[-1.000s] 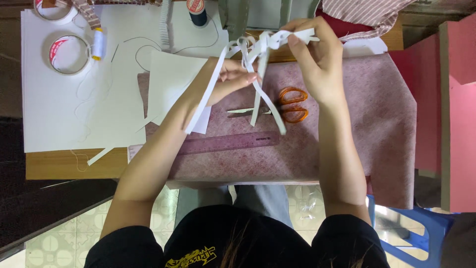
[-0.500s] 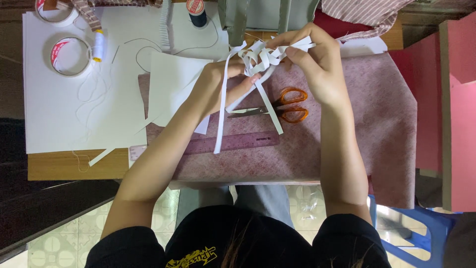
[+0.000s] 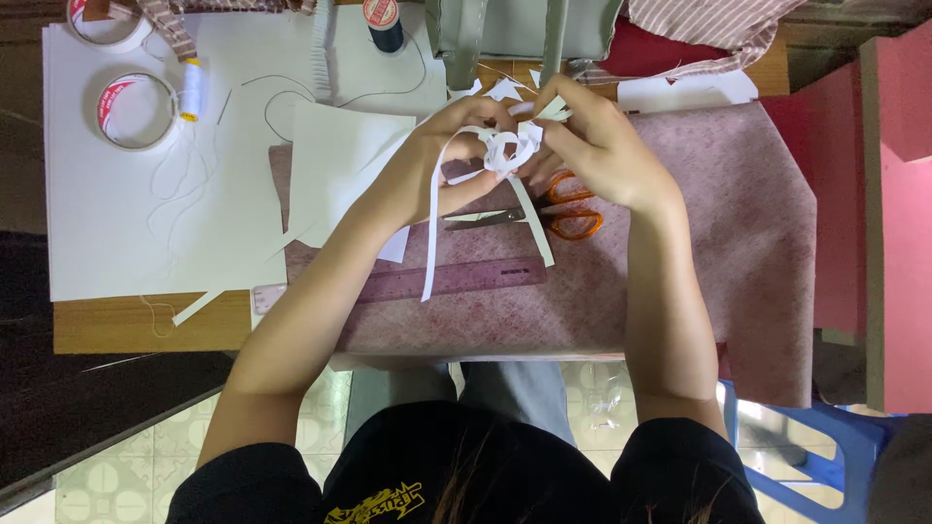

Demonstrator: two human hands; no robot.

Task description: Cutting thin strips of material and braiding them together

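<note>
My left hand (image 3: 439, 165) and my right hand (image 3: 592, 146) meet over the table, both pinching a tangle of white paper strips (image 3: 507, 147). Two long strip ends (image 3: 429, 247) hang down from the bundle toward a pink ruler (image 3: 456, 279). Orange-handled scissors (image 3: 568, 215) lie on the mauve cloth (image 3: 699, 223) just under my right hand, blades pointing left.
A large white sheet (image 3: 146, 213) covers the left of the wooden table (image 3: 126, 325), with two tape rolls (image 3: 134, 112), a small white thread spool (image 3: 192, 89) and a dark spool (image 3: 383, 21). A grey object (image 3: 505, 29) and striped fabric (image 3: 699, 24) sit at the back. Red boards (image 3: 888, 194) stand right.
My hands have drawn closer together and bunched the strips into a tighter ball. The hanging ends have shortened and shifted left.
</note>
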